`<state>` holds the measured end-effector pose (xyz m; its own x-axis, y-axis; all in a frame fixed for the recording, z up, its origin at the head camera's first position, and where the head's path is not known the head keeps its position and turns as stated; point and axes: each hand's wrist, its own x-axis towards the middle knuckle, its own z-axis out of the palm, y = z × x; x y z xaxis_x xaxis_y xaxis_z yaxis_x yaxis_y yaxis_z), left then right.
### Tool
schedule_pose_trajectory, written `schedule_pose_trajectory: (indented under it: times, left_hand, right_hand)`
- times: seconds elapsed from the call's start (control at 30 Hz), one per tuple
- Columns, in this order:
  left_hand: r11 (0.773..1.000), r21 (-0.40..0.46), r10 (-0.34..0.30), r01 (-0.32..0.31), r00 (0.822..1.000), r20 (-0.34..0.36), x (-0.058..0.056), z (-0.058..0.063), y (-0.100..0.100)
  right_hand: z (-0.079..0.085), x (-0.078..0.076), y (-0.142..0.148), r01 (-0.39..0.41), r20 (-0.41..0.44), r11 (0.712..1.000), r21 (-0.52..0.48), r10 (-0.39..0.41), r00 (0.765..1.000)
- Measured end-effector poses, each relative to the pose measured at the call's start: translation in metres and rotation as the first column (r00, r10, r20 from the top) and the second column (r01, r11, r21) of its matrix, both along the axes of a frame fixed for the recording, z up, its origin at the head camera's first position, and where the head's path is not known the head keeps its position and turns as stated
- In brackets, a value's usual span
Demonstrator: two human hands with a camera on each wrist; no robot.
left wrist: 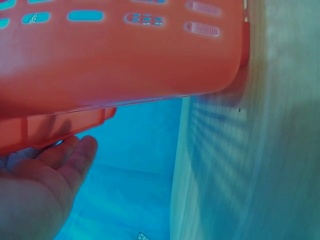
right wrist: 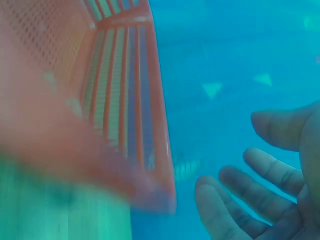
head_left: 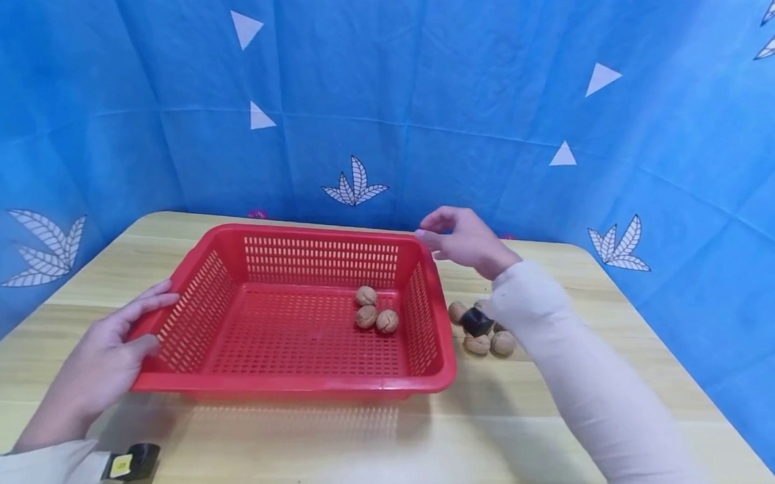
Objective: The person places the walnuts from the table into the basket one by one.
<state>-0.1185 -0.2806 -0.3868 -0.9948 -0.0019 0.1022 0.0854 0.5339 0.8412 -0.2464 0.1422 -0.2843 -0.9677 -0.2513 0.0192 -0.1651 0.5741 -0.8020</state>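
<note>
A red plastic basket [head_left: 275,379] with slotted walls stands on the table, and three walnuts [head_left: 366,316] lie inside toward its right end. My left hand [head_left: 101,358] grips the basket's left rim; the left wrist view shows the thumb and fingertips of that hand [left wrist: 45,185] at the rim's edge. Over the far right corner of the basket is my right hand [head_left: 463,239], fingers loosely bent. Nothing is held by the right hand [right wrist: 260,195] in the right wrist view, where it appears beside the basket [right wrist: 162,135], apart from it.
Several more walnuts [head_left: 503,343] lie on the wooden table [head_left: 482,437] just right of the basket, partly hidden by the right wrist's black camera [head_left: 476,322]. A blue patterned cloth [head_left: 408,89] hangs behind the table. Another black wrist camera [head_left: 144,459] sits at the left sleeve.
</note>
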Motion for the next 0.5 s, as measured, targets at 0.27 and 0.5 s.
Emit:
schedule_pose_trajectory:
  times: [0.27, 0.5]
  left_hand:
    - [1.0, -0.016, 0.003, -0.003, 1.0, -0.007, 0.0, -0.001, -0.002]
    - [1.0, -0.009, 0.006, -0.006, 1.0, -0.008, -0.001, 0.0, 0.001]
  right_hand:
    - [-0.02, 0.005, 0.065, 0.069, 0.064, 0.998, -0.014, -0.068, 0.996]
    - [-0.05, 0.016, 0.105, 0.098, 0.079, 0.995, 0.005, -0.098, 0.992]
